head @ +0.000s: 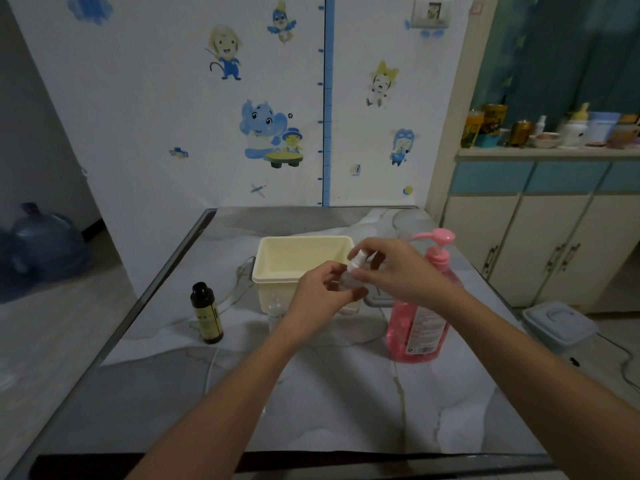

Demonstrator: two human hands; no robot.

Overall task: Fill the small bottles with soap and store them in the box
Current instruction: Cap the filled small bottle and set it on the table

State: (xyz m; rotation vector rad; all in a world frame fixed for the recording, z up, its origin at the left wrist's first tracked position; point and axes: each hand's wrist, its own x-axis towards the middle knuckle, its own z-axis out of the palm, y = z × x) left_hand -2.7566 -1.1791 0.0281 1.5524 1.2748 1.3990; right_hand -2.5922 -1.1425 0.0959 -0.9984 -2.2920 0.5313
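Pink soap btl (415,336); sm btl (347,279) in L hand (322,293).

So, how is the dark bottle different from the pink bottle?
The dark bottle is smaller and nearly black; the pink bottle is larger and see-through. The dark bottle has a plain black cap, the pink bottle a pump head. The dark bottle stands left of the box, the pink bottle right of it. Both stand upright on the table and carry a label.
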